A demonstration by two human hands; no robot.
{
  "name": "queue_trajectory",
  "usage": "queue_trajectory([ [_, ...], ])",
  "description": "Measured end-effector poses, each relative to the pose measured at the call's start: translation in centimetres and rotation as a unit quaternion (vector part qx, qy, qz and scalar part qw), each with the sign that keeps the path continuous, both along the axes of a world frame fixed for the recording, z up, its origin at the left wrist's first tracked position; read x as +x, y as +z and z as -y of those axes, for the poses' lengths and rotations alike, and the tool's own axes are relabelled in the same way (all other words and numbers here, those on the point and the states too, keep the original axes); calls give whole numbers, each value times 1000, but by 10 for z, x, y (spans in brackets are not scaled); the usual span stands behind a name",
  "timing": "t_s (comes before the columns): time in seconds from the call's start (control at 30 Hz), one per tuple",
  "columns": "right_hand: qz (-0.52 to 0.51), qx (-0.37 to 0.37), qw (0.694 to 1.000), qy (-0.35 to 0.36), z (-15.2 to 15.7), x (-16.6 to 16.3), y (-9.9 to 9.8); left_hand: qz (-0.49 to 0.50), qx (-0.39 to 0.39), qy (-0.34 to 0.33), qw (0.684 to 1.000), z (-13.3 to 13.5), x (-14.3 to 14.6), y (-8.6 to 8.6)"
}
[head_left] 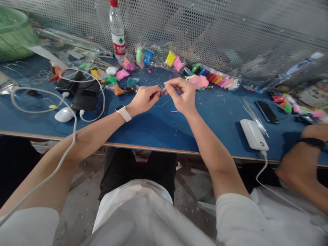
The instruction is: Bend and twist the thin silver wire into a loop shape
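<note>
Over the blue table, my left hand (146, 99) and my right hand (182, 94) meet fingertip to fingertip. Both have thumb and forefinger pinched on a thin wire (164, 103), or perhaps a thread, which curves out below the fingers. Its ends are too fine to follow. A small magenta piece with a looped end (174, 111) lies just under my right hand. Behind that hand rests a pink clay figure with round eyes (198, 82), partly hidden by it. Packets of orange clay (117, 90) and black clay (131, 89) lie beyond my left hand.
A water bottle (118, 34) stands against the perforated metal panel (217, 30). Left are a phone (85, 95), white cables and a green basket (17, 34). Right are a white power bank (254, 135), another phone (267, 112) and a co-worker's arm (302, 160). A strip of coloured clay (217, 79) lies behind.
</note>
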State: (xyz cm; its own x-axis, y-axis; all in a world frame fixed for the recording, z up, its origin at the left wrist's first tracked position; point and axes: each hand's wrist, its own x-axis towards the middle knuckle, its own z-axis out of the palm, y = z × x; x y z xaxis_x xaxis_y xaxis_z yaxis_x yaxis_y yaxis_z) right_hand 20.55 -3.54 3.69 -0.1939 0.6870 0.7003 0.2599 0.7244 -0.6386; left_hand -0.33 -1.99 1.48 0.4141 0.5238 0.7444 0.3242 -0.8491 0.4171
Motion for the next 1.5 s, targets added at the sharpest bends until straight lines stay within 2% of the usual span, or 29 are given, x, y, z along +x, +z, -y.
queue_trajectory([
  [0.27,12,7,1000,-11,0,2,0,-10,1,20,1000,1,0,-1],
  [0.67,-53,-122,990,46,-22,3,-6,-1,43,27,999,1,2,-2],
  [0.93,-88,-239,964,80,-28,6,-8,-32,37,40,998,1,1,-4],
  [1.13,-159,-367,914,74,-17,0,1,-34,61,34,997,0,1,-5],
  [1.2,-163,-385,905,74,-13,-2,4,-30,57,30,997,0,1,-5],
  [1.3,-144,-340,927,60,-10,-3,6,-21,21,24,999,0,1,-5],
  [1.5,-77,-164,983,-9,-13,0,3,34,-71,61,995,1,5,-2],
])
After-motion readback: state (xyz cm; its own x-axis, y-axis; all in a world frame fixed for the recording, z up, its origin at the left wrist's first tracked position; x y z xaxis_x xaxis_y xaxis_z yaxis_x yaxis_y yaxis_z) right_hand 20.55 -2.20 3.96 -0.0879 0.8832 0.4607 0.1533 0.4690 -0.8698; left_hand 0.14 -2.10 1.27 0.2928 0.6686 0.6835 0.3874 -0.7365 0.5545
